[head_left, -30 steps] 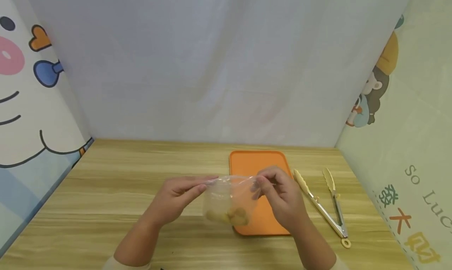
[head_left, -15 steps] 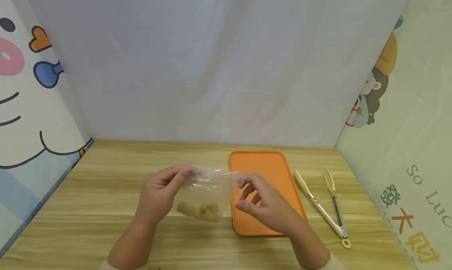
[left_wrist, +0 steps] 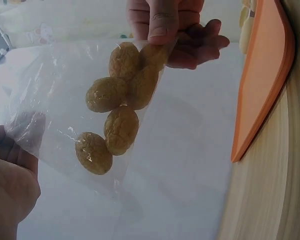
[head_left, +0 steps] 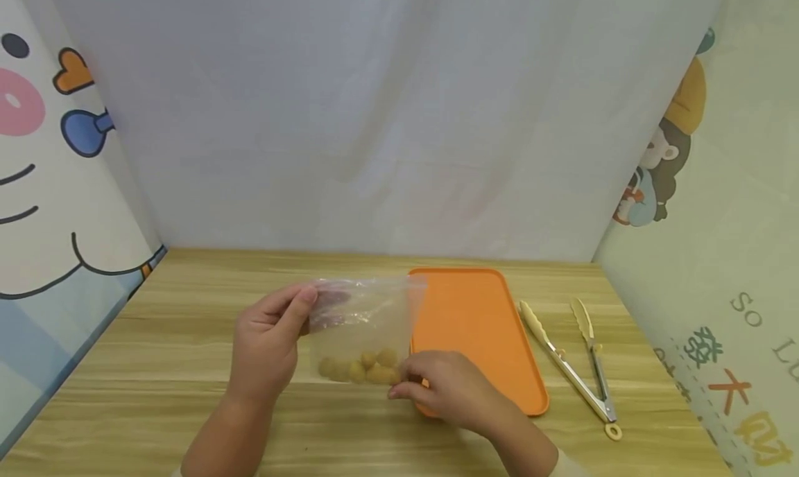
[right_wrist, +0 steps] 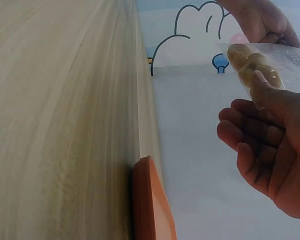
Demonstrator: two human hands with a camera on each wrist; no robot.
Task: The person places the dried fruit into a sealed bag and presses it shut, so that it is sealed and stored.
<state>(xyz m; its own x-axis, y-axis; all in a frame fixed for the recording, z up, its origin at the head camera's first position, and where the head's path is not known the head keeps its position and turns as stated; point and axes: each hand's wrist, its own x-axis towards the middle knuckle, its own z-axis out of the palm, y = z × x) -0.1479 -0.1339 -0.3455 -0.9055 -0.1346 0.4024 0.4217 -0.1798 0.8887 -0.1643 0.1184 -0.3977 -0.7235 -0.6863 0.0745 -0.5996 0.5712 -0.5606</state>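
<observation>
A clear plastic bag [head_left: 368,328] is held up over the table, its top edge level. Several brown, wrinkled oval lumps like small potatoes [left_wrist: 121,130] lie along its bottom. My left hand [head_left: 268,342] pinches the bag's upper left corner, thumb in front. At the lower right corner, my right hand [head_left: 452,390] pinches the bag between thumb and fingers, right beside the lumps. In the right wrist view the thumb of my right hand [right_wrist: 275,145] presses over the bag's corner, and the other fingers are loosely curled below.
An orange tray [head_left: 480,324] lies on the wooden table [head_left: 187,331], partly behind the bag and right hand. Right of it lie splayed metal tongs [head_left: 574,375] with pale yellow tips. A plain curtain [head_left: 374,116] stands behind, with printed cloths at both sides.
The bag has moved left and upward with my left hand. My right hand left the bag's top edge and moved down to its lower right corner, which it pinches now.
</observation>
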